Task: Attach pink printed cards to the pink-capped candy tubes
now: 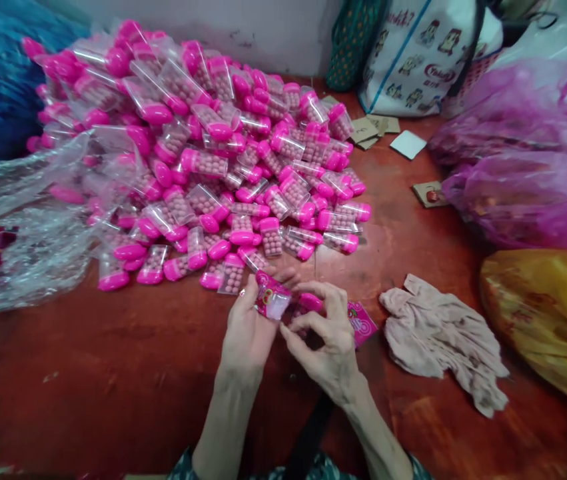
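My left hand holds a small pink printed plastic packet with a clear, shiny part. Thumb and forefinger of my right hand pinch together at the packet's lower right edge. Behind those right fingers shows a pink-capped container; whether it is held or lies on the floor, I cannot tell. Just right of that hand lies another flat pink printed piece. Beyond both hands spreads a large heap of clear containers with pink caps, filled with small pink balls.
Clear plastic wrapping and a blue bag border the heap at left. At right are a crumpled cloth, a yellow bag and purple bags. Cardboard pieces and a printed white bag are at the back.
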The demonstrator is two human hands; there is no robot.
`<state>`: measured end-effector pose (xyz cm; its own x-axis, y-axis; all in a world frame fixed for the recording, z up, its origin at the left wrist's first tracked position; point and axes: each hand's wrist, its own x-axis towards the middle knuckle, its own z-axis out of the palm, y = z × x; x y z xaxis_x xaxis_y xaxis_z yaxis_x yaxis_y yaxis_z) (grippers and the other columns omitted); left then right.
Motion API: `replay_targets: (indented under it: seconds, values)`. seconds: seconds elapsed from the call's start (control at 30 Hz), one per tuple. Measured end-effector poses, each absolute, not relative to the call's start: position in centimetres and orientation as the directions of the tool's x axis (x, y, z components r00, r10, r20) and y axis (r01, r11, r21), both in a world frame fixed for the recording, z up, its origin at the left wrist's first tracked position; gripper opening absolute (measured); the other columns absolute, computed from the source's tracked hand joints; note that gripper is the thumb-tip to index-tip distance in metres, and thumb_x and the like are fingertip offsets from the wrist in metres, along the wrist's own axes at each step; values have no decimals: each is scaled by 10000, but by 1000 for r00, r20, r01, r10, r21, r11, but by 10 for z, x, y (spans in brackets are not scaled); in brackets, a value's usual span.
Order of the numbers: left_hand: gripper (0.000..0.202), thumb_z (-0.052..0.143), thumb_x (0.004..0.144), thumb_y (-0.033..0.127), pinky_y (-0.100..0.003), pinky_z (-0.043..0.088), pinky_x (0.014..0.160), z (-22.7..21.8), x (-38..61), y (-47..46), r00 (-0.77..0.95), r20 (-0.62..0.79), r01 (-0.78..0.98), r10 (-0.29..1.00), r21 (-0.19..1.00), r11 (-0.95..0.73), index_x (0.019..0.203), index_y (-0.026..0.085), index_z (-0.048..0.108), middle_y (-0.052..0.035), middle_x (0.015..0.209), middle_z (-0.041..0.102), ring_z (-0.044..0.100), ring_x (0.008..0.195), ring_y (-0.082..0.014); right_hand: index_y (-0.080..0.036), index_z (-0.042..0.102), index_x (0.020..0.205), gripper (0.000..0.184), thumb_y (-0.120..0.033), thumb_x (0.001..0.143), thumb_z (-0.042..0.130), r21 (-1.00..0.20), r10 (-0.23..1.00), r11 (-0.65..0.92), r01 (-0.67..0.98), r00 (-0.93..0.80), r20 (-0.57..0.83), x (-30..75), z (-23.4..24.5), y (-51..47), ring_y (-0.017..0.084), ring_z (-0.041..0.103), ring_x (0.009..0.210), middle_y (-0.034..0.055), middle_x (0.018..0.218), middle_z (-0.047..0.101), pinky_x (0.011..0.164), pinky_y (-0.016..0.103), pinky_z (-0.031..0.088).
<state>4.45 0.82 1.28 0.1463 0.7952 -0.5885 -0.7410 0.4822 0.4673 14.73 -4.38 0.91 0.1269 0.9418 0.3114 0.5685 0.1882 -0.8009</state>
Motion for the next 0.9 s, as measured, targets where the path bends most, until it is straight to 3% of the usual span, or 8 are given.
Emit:
replay_targets:
  seconds: [0.13, 0.27, 0.4, 0.47, 0.57, 0.67, 0.8, 0.9]
  values:
    - [311, 371, 897, 262, -396, 499, 804, 23, 32, 13, 49, -536, -762, 843, 525, 378, 849, 95, 628, -125, 867, 678, 638, 857, -220, -203, 620, 787, 24, -191, 772, 606, -739, 908, 79, 669, 258, 330, 151, 4, -47, 234, 470, 977, 75, 1011, 527, 830, 411, 415]
    - [289, 387, 892, 258, -402, 510, 772, 27, 26, 10, 6, -544, -789, 839, 513, 338, 784, 112, 612, -109, 801, 672, 644, 811, -214, -179, 599, 948, 255, -328, 746, 647, -519, 956, -41, 854, 184, 227, 142, 1, -51, 287, 433, 940, 115, 992, 538, 787, 449, 412]
    - [322, 367, 899, 248, -385, 524, 715, 24, 23, 5, 7, -567, -822, 823, 466, 328, 730, 108, 603, -97, 738, 660, 644, 736, -199, -138, 583, 992, 256, -303, 797, 578, -309, 978, -113, 945, 160, 131, 126, -2, -57, 317, 439, 889, 164, 952, 542, 718, 478, 427]
    - [346, 356, 903, 258, -376, 529, 687, 23, 20, 4, 20, -576, -840, 817, 434, 326, 718, 103, 603, -89, 707, 650, 640, 710, -195, -137, 568, 1026, 229, -215, 812, 549, -317, 988, -39, 948, 84, 131, 119, -4, -59, 319, 447, 926, 173, 1014, 538, 733, 478, 445]
    - [362, 357, 904, 271, -368, 529, 683, 21, 15, 3, 42, -582, -863, 812, 389, 324, 697, 102, 602, -72, 670, 634, 628, 677, -178, -125, 494, 1152, 347, -81, 808, 498, -414, 988, 74, 907, -9, 156, 113, -9, -65, 304, 433, 1056, 176, 1145, 497, 823, 459, 454]
    - [370, 358, 905, 275, -351, 528, 692, 21, 12, 3, 54, -597, -877, 800, 354, 324, 690, 99, 603, -60, 654, 618, 611, 656, -154, -109, 413, 1241, 425, -85, 821, 473, -457, 983, 46, 888, 42, 181, 109, -13, -70, 309, 423, 1112, 199, 1209, 452, 842, 474, 457]
    - [361, 378, 899, 286, -324, 528, 674, 22, 11, 4, 57, -615, -891, 786, 324, 318, 670, 109, 593, -46, 646, 601, 592, 639, -135, -108, 436, 1230, 382, -149, 850, 441, -443, 981, -16, 896, 100, 167, 104, -18, -71, 319, 499, 1001, 198, 1110, 524, 777, 500, 474]
    - [364, 371, 903, 278, -304, 524, 660, 20, 11, 6, 65, -619, -898, 783, 306, 317, 663, 109, 586, -40, 636, 592, 580, 619, -123, -90, 443, 1230, 369, -138, 869, 386, -542, 984, -27, 840, 118, 134, 105, -19, -68, 280, 551, 875, 167, 960, 577, 718, 444, 493]
